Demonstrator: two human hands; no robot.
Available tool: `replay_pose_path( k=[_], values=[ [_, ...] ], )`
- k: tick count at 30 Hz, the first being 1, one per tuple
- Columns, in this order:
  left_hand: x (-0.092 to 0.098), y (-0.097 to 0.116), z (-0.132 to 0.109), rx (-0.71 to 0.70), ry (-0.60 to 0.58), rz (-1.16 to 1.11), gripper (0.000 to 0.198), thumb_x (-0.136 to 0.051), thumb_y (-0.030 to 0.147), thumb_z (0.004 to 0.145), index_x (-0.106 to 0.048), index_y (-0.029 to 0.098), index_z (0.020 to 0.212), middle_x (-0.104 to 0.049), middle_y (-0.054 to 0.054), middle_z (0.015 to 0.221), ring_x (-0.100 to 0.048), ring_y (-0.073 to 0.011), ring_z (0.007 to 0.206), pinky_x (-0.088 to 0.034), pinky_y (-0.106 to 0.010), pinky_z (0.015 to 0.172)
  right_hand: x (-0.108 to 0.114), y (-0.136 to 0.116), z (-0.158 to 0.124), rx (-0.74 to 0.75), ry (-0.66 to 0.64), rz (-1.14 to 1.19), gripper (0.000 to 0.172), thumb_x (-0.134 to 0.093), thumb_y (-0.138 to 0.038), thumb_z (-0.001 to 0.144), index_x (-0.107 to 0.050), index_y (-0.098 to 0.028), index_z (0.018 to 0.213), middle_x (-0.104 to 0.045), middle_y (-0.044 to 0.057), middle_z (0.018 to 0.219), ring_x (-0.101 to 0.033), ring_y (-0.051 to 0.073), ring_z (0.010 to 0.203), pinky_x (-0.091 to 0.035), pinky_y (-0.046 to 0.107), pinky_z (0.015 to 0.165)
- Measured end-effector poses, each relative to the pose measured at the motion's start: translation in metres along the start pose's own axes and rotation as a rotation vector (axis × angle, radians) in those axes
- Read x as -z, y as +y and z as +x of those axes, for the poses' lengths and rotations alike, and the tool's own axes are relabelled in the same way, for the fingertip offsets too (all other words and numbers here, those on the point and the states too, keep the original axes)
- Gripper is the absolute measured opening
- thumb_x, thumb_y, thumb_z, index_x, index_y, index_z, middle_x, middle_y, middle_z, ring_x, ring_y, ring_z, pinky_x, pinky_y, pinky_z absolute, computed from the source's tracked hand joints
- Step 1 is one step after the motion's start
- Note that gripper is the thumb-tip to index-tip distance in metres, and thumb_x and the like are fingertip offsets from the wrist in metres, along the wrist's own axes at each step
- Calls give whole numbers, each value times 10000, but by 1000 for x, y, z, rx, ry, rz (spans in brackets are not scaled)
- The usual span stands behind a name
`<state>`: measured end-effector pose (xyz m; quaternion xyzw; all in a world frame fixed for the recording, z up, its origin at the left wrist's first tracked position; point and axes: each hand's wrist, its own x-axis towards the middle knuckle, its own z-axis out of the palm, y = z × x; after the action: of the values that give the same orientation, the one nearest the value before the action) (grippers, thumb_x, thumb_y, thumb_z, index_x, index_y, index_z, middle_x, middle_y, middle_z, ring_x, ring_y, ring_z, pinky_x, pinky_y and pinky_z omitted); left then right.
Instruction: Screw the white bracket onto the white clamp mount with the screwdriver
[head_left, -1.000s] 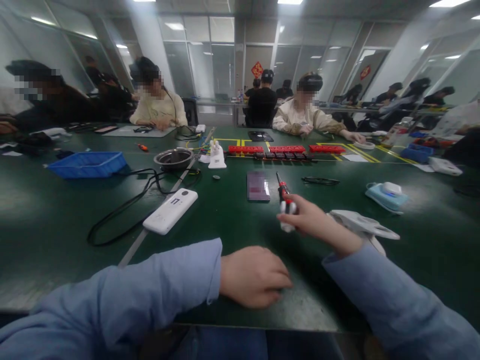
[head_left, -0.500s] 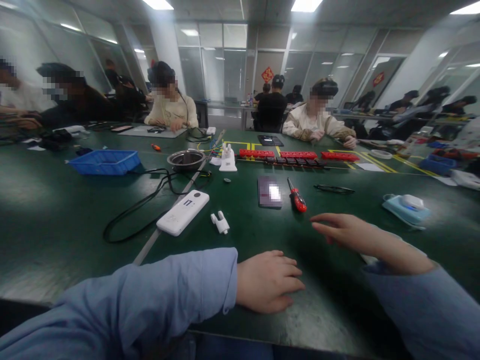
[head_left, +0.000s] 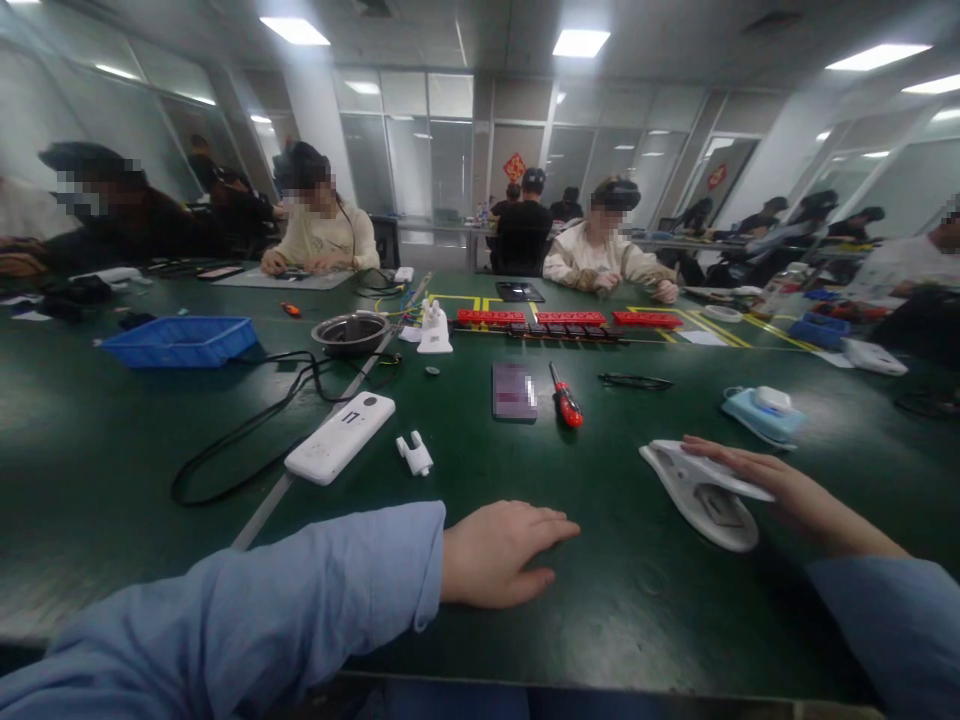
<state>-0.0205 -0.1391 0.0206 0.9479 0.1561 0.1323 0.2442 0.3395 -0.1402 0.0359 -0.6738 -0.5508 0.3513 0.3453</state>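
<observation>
My left hand (head_left: 506, 553) lies low over the near part of the green table, fingers stretched out and holding nothing. On the right, my right hand (head_left: 784, 492) has its fingers extended along the upper edge of a white two-part device (head_left: 701, 500). This device has a rounded base and a raised flat piece tilted above it; its exact kind is unclear. The right thumb is hidden, and no firm hold shows. Farther in lie a red-handled screwdriver (head_left: 568, 400), a phone-like dark slab (head_left: 514, 391), a small white forked part (head_left: 415, 454) and a white oblong device (head_left: 340, 438).
A blue tray (head_left: 180, 345), a black cable (head_left: 225, 415) and a metal bowl (head_left: 351, 335) are at left. Red strips (head_left: 570, 318) cross the middle. A light-blue packet (head_left: 763, 415) and black tweezers-like tool (head_left: 636, 381) lie right. Other people sit across the table.
The view has shifted, so things on the table sit farther left. My right hand has drawn back to the right, and the white device beneath it now shows. My left fingers are closer together.
</observation>
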Motion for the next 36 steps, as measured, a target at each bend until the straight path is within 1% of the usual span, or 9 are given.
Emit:
replay_pose_path(
  k=[8,12,17,21,23,25,27,31,36],
  values=[
    [5,-13,3,187,145,-338,802,-596,322,714,-130,214,1357,-306,-110,1373,-363,-228,1217,-311,-399,997,-73,-48,-24,101,-59,-68,548,-485,-608,689,-634,-207,1032,-443,81,1275,-342,290,1208,-208,467,1006],
    [15,-30,4,216,209,-278,925,-632,402,670,-72,167,1368,-156,-133,1427,-177,-242,1302,-174,-420,1060,-130,-73,-21,222,-63,-35,552,-428,-594,728,-645,-159,990,-509,122,1204,-439,273,1130,-329,434,934],
    [19,-46,2,256,228,-307,977,-668,355,622,-66,156,1365,-108,-141,1435,-125,-261,1312,-130,-440,1063,-188,-91,-1,347,23,14,426,-361,-476,813,-613,-171,972,-601,94,1024,-560,192,915,-432,343,799],
    [15,-55,1,325,270,-321,960,-635,207,598,-61,158,1366,-93,-135,1438,-92,-262,1317,-114,-445,1064,-187,-89,-8,483,352,52,352,-293,-420,840,-540,-178,904,-535,97,982,-478,204,962,-377,374,834],
    [14,-57,2,377,267,-278,928,-604,198,609,-70,159,1367,-105,-129,1437,-79,-263,1318,-109,-452,1064,-172,-83,-21,649,411,-27,259,-354,-368,822,-526,-185,758,-518,79,857,-477,199,875,-376,360,785],
    [14,-57,3,419,241,-245,890,-584,218,626,-92,154,1365,-131,-128,1433,-88,-266,1317,-113,-460,1064,-158,-78,-35,887,258,-269,197,-402,-281,810,-540,-181,709,-509,46,686,-480,164,685,-380,307,644],
    [15,-56,5,439,228,-219,841,-562,237,648,-124,142,1360,-169,-126,1424,-116,-262,1313,-125,-457,1065,-153,-75,-43,998,60,-596,199,-398,-221,816,-578,-167,751,-518,32,585,-464,141,551,-340,274,529],
    [13,-54,7,436,240,-160,771,-523,264,680,-168,124,1351,-206,-119,1414,-138,-248,1310,-131,-428,1074,-170,-82,-36,736,-62,-1070,279,-371,-245,843,-615,-164,732,-586,63,558,-523,156,465,-294,259,433],
    [13,-54,7,461,220,-170,785,-498,246,680,-127,120,1360,-165,-122,1426,-116,-239,1315,-126,-426,1075,-186,-91,-23,653,-99,-1171,218,-421,-196,805,-632,-168,857,-594,82,540,-540,200,428,-245,256,375]
  ],
)
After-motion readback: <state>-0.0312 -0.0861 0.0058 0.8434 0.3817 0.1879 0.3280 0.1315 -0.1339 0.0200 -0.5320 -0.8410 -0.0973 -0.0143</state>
